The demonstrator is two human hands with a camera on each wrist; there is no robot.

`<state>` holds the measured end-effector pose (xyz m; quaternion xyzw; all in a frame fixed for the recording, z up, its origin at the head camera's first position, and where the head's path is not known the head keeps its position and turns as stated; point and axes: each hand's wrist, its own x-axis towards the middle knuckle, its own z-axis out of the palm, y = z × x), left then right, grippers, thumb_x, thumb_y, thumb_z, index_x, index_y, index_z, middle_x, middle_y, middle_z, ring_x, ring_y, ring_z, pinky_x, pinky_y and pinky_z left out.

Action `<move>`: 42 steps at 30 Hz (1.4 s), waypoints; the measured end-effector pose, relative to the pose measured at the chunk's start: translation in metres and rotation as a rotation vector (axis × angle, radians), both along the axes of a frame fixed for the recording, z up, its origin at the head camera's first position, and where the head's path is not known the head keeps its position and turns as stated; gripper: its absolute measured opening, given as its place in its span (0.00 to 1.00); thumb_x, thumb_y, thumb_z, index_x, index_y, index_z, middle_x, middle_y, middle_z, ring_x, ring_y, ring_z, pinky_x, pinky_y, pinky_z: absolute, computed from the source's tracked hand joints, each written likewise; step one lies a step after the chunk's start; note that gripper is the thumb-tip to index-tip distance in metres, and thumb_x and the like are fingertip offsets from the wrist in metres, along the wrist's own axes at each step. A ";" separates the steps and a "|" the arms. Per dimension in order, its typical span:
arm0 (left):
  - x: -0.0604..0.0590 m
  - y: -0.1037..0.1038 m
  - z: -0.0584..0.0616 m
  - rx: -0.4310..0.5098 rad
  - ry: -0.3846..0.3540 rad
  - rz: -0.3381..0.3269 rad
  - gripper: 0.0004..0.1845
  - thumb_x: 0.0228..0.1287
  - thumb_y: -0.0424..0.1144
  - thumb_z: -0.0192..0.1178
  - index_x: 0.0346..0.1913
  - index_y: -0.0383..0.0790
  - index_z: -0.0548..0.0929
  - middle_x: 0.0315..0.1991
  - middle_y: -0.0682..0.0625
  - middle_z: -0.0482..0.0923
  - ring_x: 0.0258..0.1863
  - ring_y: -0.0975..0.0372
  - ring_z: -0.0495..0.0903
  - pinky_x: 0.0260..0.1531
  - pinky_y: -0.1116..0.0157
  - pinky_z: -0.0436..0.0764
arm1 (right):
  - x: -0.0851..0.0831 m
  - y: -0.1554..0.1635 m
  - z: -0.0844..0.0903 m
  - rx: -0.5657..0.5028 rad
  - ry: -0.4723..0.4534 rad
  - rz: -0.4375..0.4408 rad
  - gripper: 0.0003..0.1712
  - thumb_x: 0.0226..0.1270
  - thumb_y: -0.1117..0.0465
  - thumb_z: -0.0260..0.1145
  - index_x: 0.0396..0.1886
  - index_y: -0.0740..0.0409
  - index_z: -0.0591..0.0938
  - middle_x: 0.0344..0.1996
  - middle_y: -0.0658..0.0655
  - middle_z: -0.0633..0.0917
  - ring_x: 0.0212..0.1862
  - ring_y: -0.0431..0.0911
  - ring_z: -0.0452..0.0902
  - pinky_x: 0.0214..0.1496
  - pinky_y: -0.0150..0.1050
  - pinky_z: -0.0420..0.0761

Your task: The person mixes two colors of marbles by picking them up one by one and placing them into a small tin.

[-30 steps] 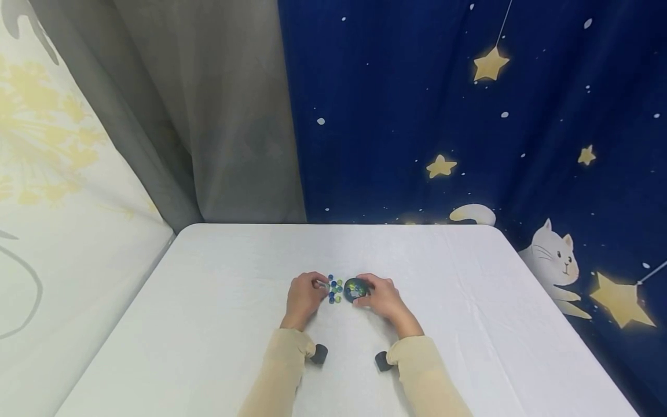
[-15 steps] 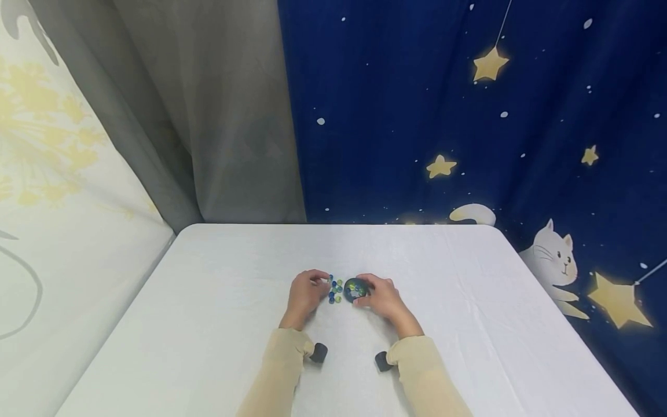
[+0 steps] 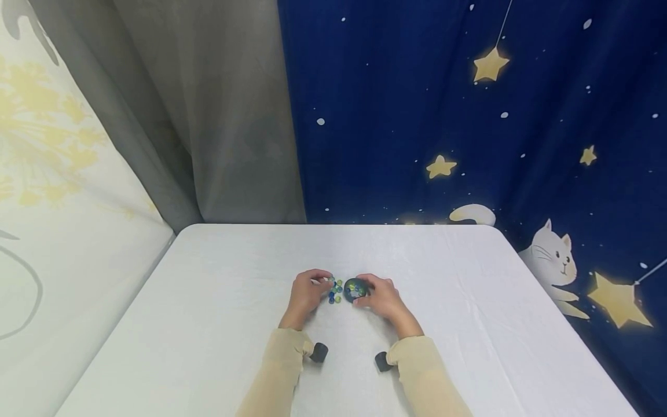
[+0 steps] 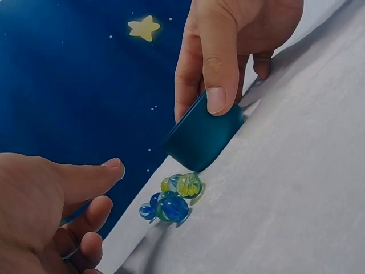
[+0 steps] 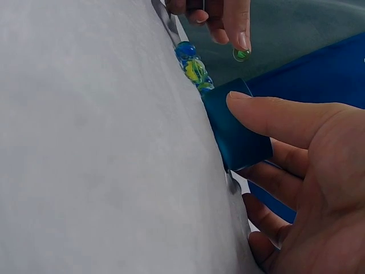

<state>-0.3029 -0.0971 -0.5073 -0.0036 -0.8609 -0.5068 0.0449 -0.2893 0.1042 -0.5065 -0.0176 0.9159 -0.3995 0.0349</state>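
My left hand [image 3: 307, 291] pinches a greenish glass marble [image 5: 242, 55] between thumb and index fingertip, just above the table. In the left wrist view that marble is hidden. Beside this hand lies a small cluster of blue, green and yellow marbles [image 4: 174, 200] on the white cloth. My right hand [image 3: 382, 295] grips a small teal cup [image 4: 205, 134] by its side, thumb on the near wall and fingers behind. The cup stands on the table right of the cluster, its mouth upward, with several marbles [image 3: 356, 288] visible inside.
A white cloth covers the table [image 3: 234, 260]. Grey curtain [image 3: 239, 116] and dark blue star-patterned curtain [image 3: 375, 116] hang behind its far edge. Black wrist pieces [image 3: 319, 353] sit at both beige sleeve cuffs [image 3: 427, 370].
My left hand has shifted slightly up and to the right over the cluster, its greenish marble now at the far end of it. The right hand and cup have stayed in place.
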 end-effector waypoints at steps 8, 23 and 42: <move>0.001 0.002 -0.001 0.003 0.023 -0.016 0.06 0.58 0.37 0.68 0.39 0.44 0.87 0.31 0.53 0.78 0.31 0.61 0.74 0.34 0.62 0.72 | 0.000 0.000 -0.001 -0.010 0.005 0.001 0.34 0.49 0.57 0.78 0.59 0.45 0.79 0.59 0.56 0.79 0.63 0.59 0.65 0.61 0.64 0.62; 0.005 0.011 0.005 0.041 0.035 -0.051 0.07 0.58 0.38 0.68 0.40 0.45 0.88 0.30 0.53 0.77 0.30 0.60 0.72 0.34 0.62 0.71 | 0.003 0.002 0.001 -0.019 0.038 0.022 0.33 0.49 0.58 0.78 0.58 0.47 0.80 0.57 0.58 0.80 0.63 0.60 0.67 0.61 0.64 0.63; 0.006 0.020 0.003 0.085 0.093 -0.114 0.09 0.60 0.41 0.67 0.44 0.47 0.88 0.31 0.54 0.76 0.31 0.62 0.71 0.33 0.63 0.72 | 0.002 0.003 -0.001 -0.015 0.048 0.029 0.33 0.49 0.58 0.78 0.58 0.47 0.80 0.57 0.57 0.81 0.63 0.59 0.66 0.61 0.63 0.63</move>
